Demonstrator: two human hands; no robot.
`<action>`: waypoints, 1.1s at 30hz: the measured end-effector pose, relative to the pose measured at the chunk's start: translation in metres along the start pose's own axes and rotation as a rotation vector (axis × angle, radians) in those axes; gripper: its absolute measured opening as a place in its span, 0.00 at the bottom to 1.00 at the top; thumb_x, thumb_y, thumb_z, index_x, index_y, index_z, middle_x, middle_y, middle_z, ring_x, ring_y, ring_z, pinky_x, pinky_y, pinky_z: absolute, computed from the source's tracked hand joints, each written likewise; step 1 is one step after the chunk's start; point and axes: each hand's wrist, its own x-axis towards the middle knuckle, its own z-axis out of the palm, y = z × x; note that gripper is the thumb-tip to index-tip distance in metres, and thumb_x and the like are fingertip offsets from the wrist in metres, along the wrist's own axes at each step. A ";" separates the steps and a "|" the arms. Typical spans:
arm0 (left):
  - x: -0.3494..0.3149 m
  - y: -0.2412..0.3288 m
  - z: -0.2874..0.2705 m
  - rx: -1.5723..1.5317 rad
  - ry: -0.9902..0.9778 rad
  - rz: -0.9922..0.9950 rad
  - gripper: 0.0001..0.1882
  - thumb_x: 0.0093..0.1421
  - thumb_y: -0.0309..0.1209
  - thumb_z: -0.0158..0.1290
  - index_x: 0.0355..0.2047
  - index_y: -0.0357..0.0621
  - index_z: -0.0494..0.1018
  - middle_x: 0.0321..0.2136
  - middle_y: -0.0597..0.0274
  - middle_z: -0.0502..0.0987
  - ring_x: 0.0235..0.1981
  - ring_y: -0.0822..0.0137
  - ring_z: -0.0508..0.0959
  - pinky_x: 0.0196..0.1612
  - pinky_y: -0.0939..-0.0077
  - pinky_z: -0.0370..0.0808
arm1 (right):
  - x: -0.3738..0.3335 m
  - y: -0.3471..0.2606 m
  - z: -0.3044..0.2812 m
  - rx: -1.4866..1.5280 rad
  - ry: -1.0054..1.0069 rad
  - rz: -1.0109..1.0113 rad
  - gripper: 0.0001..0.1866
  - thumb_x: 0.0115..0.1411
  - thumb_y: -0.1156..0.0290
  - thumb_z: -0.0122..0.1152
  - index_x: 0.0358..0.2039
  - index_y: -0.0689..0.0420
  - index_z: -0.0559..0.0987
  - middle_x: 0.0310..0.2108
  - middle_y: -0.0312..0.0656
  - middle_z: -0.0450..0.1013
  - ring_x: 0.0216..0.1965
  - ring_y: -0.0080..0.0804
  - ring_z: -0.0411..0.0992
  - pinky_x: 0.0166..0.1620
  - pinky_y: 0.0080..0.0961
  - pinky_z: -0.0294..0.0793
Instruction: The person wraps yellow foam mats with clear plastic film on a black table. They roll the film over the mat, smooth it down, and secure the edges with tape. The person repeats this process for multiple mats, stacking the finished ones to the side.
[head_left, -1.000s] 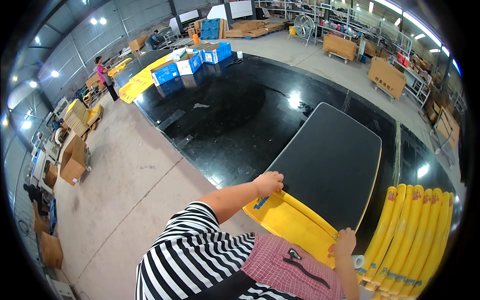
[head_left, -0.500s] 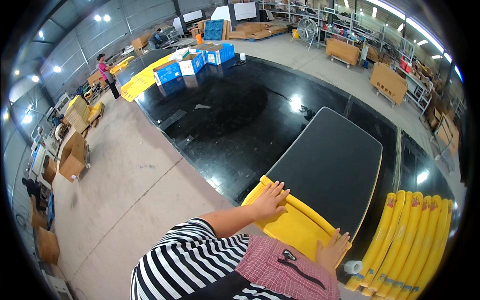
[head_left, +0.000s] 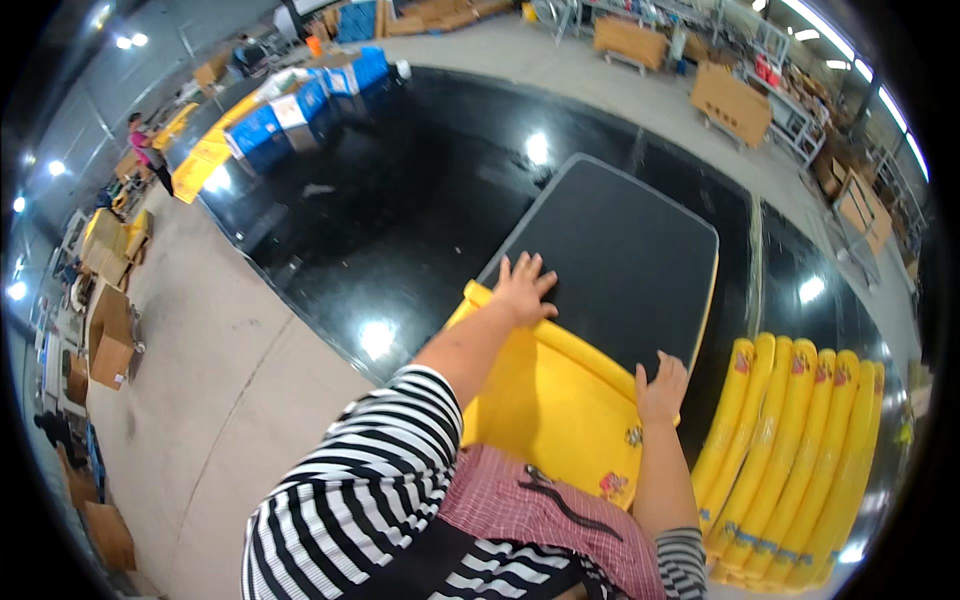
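A dark grey sheet (head_left: 625, 250) with a yellow edge lies on the black table. Its near part is turned over, showing a yellow face (head_left: 540, 405) with small printed figures near my body. Along the fold runs a thick yellow roll (head_left: 580, 352). My left hand (head_left: 525, 290) rests with fingers spread at the left end of the roll, fingertips over the dark face. At the roll's right end, my right hand (head_left: 660, 390) has its thumb apart from the fingers, which point away from me. Neither hand is closed around anything.
Several yellow rolls (head_left: 790, 440) lie side by side at the right on the black table (head_left: 420, 190). Blue and white boxes (head_left: 290, 110) and yellow sheets (head_left: 205, 160) are at the far left. A person (head_left: 145, 150) stands beyond. Cardboard boxes (head_left: 730, 100) stand across the aisle.
Both hands have moved forward with the yellow roll, and more of the yellow face shows near me. The view has shifted. A white tape roll seen beside my right hand is no longer visible.
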 end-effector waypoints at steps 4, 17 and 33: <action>-0.002 0.002 0.001 -0.087 0.007 0.015 0.37 0.67 0.57 0.52 0.72 0.59 0.62 0.77 0.53 0.50 0.78 0.51 0.44 0.77 0.48 0.39 | -0.026 -0.006 -0.002 0.097 -0.180 -0.064 0.10 0.63 0.68 0.63 0.43 0.55 0.78 0.42 0.47 0.74 0.48 0.52 0.71 0.51 0.45 0.71; -0.014 -0.012 0.033 -0.181 0.124 0.204 0.14 0.66 0.42 0.57 0.46 0.47 0.79 0.48 0.55 0.77 0.53 0.54 0.76 0.58 0.58 0.72 | -0.070 -0.059 -0.019 -0.031 -0.279 0.070 0.50 0.61 0.52 0.66 0.73 0.66 0.53 0.75 0.58 0.49 0.77 0.56 0.41 0.77 0.51 0.36; 0.087 0.009 -0.019 -0.023 -0.030 0.266 0.49 0.64 0.72 0.43 0.76 0.58 0.53 0.77 0.58 0.51 0.78 0.55 0.45 0.76 0.40 0.37 | 0.099 0.009 0.021 0.048 -0.230 0.116 0.28 0.66 0.53 0.62 0.62 0.53 0.73 0.66 0.51 0.64 0.69 0.50 0.59 0.72 0.48 0.55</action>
